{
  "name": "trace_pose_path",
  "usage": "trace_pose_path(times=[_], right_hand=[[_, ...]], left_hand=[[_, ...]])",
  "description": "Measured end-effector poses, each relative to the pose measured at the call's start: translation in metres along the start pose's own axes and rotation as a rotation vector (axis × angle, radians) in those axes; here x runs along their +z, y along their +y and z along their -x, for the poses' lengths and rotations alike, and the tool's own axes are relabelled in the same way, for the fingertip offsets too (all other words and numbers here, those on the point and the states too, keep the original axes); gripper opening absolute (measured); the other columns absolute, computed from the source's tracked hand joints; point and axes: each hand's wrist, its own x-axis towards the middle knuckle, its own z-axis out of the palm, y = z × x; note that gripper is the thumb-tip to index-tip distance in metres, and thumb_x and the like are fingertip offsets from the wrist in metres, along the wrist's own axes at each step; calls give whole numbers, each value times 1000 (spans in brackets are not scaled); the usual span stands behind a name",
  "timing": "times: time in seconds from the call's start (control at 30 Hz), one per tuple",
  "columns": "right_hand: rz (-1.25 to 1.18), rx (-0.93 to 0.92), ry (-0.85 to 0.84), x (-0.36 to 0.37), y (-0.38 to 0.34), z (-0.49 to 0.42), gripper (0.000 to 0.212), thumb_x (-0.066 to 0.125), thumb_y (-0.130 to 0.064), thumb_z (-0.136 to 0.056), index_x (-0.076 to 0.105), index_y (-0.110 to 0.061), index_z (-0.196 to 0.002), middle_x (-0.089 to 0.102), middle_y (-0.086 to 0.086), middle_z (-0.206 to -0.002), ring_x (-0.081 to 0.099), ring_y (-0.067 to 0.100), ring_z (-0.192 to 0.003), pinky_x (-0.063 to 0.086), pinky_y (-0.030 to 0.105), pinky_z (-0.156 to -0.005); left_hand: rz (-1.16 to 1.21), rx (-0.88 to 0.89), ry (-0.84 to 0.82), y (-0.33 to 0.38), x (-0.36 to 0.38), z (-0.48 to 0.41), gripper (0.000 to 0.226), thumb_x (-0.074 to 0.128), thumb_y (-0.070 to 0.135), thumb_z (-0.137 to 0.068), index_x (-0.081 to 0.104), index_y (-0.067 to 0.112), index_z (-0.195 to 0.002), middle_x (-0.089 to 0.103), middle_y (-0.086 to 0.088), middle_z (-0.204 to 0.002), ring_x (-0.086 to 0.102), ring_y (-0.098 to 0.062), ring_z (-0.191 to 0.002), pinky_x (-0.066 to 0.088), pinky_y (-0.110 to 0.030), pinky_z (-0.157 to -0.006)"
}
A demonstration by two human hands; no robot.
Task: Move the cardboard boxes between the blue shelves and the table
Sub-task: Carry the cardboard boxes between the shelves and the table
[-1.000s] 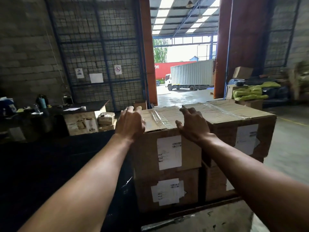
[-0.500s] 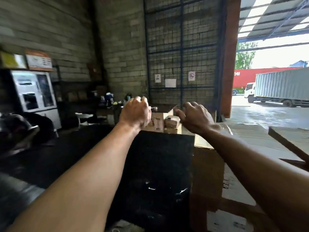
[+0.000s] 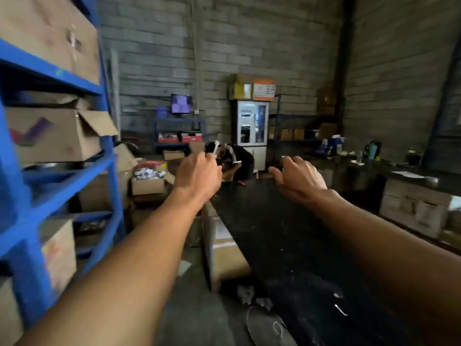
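Observation:
Blue shelves (image 3: 107, 156) stand at the left, blurred, with cardboard boxes on several levels, one of them an open-flapped box (image 3: 62, 136). A black table (image 3: 287, 240) stretches ahead on the right. A taped cardboard box (image 3: 224, 248) stands on the floor against the table's left side. My left hand (image 3: 198, 177) is raised in the air with its fingers curled in, holding nothing. My right hand (image 3: 298, 179) hovers above the table's far part, fingers loosely apart and empty.
A person in dark clothes (image 3: 234, 158) crouches beyond the table's far end. Open boxes with small goods (image 3: 149, 179) lie on the floor past the shelves. A white cabinet (image 3: 252, 131), a monitor (image 3: 181, 107) and a cluttered counter (image 3: 411, 176) line the back and right.
My view has swung left, away from the stacked boxes and the open doorway, to the blue shelves and the back wall. Both hands left the box top and now hang free.

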Motion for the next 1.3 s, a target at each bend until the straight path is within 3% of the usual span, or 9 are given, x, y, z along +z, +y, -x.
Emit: trace_pose_path(times=[0.13,0.33,0.6,0.73,0.9,1.0,1.17,1.3], right_hand=[[-131,-192,-79,27,-74,1,48,43,-50,-98,58,-8,-116,59,24,-120,56,44,-111,47,47,-87],[-345,-482,-165,42,-223,27,51,40,-49,-100,55,-9,-127,56,23,-129,52,42,-119,43,44,-91],[-582,-857,-139,9,-430,95,53,40,-49,-101,54,-5,-126,56,25,-124,55,44,-115,44,46,-92],[-683,-1015,-148,-17,-507,142,54,37,-49,-102,51,-6,-132,54,22,-130,51,42,-119,42,44,-94],[-781,-1159,-192,-40,-585,199,54,35,-51,-102,52,-8,-130,56,19,-127,54,39,-117,45,42,-93],[-859,-1282,-222,-51,-623,228,52,37,-50,-101,49,-11,-134,54,17,-133,57,39,-114,47,43,-92],[-961,-1441,-246,-64,-683,264,50,40,-48,-101,45,-12,-135,49,14,-134,48,34,-123,43,44,-97],[-1073,-1488,-263,-76,-726,287,51,44,-48,-100,45,-14,-138,46,12,-140,46,32,-126,45,43,-99]], left_hand=[[-246,-185,-69,-69,-40,46,37,44,33,-99,61,4,-114,63,-15,-114,60,-34,-107,47,-40,-86],[-516,-436,-44,-174,-130,118,37,45,33,-99,60,2,-114,63,-19,-113,60,-35,-108,47,-41,-86],[-818,-752,4,-290,-266,216,40,43,35,-99,60,3,-115,62,-17,-114,60,-34,-106,48,-39,-84],[-990,-803,-45,-320,-316,272,39,40,35,-98,62,6,-110,65,-16,-108,63,-31,-97,50,-36,-78],[-1041,-910,9,-350,-375,331,37,45,30,-96,57,3,-117,62,-19,-112,60,-33,-101,47,-39,-84],[-1143,-1015,-44,-363,-405,361,32,48,19,-92,53,4,-120,60,-18,-114,59,-35,-105,47,-40,-86],[-1182,-1182,-56,-387,-447,400,50,46,5,-88,39,9,-137,52,-17,-128,54,-37,-114,48,-48,-91],[-1102,-1320,-67,-399,-464,416,62,51,1,-89,29,14,-145,44,-16,-138,53,-35,-117,47,-46,-95]])
